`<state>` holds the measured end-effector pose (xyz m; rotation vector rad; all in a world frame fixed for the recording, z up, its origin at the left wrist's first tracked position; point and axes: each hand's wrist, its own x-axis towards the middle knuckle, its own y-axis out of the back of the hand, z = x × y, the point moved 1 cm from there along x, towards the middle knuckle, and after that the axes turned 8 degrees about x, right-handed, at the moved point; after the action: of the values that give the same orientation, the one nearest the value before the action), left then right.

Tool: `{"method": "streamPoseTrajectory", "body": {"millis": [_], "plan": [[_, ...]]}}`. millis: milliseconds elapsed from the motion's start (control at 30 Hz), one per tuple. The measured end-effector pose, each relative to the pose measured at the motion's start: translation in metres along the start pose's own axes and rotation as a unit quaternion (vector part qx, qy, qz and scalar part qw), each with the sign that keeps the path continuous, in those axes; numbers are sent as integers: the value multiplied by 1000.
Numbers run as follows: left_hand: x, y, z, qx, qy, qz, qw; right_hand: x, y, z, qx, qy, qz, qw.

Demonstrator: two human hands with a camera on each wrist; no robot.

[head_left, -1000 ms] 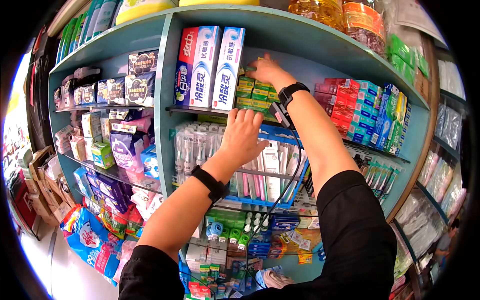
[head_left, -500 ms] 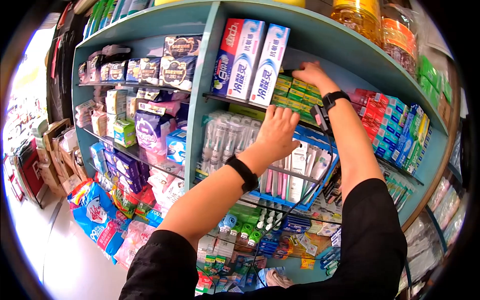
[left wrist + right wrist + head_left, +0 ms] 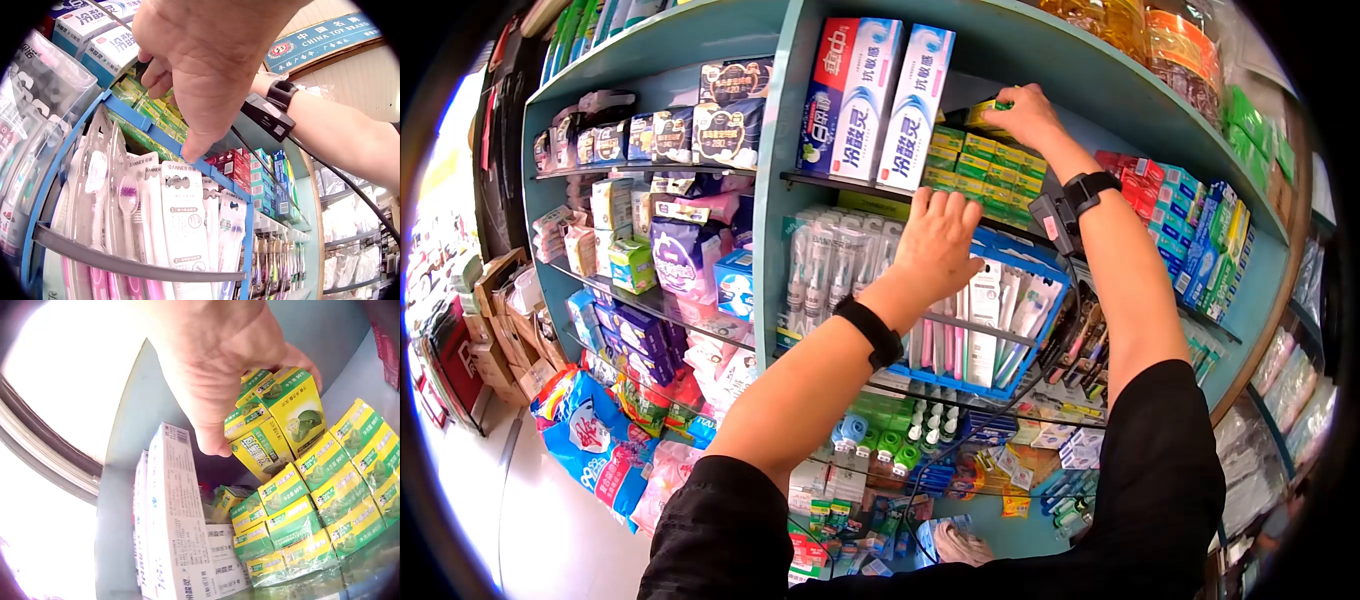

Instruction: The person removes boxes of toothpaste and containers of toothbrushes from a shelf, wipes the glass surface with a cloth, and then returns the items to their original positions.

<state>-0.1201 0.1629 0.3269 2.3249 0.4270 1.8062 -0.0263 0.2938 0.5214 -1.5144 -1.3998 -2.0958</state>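
Yellow-and-green cartons (image 3: 275, 425) printed with green fruit sit in my right hand (image 3: 1030, 115), gripped between thumb and fingers, above and behind the neat stack (image 3: 322, 506) of matching cartons. Several are bunched together, so I judge that uneven pressure could let one slip out; a low sweep could skew the stack or topple the upright white toothpaste boxes (image 3: 915, 105) just left of it. My left hand (image 3: 935, 245) is below the stack's front, near the blue toothbrush basket (image 3: 128, 114); I cannot tell whether it grips anything. From it, the held cartons lie beyond the stack.
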Motion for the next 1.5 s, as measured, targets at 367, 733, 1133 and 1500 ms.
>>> {"method": "streamPoseTrajectory", "body": {"millis": [367,733,1133,1500], "plan": [[3,6,5,-100,29,38,994,-92,59,4,72,109,101,986],[39,47,91,-882,201,7,426,-227,72,-28,92,259,258,926],[-40,86,161,-823,366,-20,434,-353,60,-21,244,191,189,932],[-83,73,204,-794,443,-42,414,-392,53,6,438,91,147,882]]}}
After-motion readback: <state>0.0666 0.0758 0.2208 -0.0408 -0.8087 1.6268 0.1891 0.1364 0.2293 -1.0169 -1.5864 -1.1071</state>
